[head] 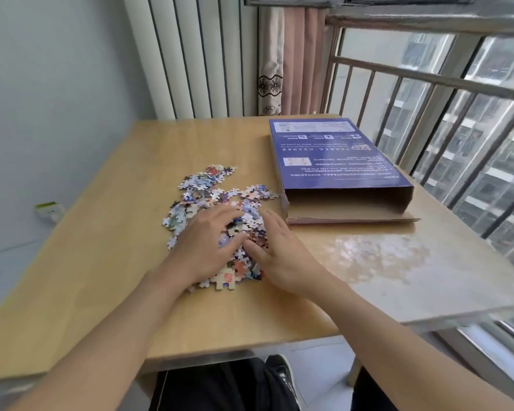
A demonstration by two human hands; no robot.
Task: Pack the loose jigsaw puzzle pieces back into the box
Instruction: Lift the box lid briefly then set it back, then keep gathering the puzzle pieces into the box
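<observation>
Hands (pixel 244 247) flat on puzzle pieces (pixel 208 188)

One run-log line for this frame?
left hand: on puzzle pieces | right hand: on pile | box: open, no pieces visible inside

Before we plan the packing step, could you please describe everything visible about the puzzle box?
The puzzle box is a flat, dark blue cardboard carton with white print, lying flat at the table's far right. Its near end is open, showing a brown interior and a bottom flap resting on the table. No hand touches it; the puzzle pieces lie just to its left.
</observation>
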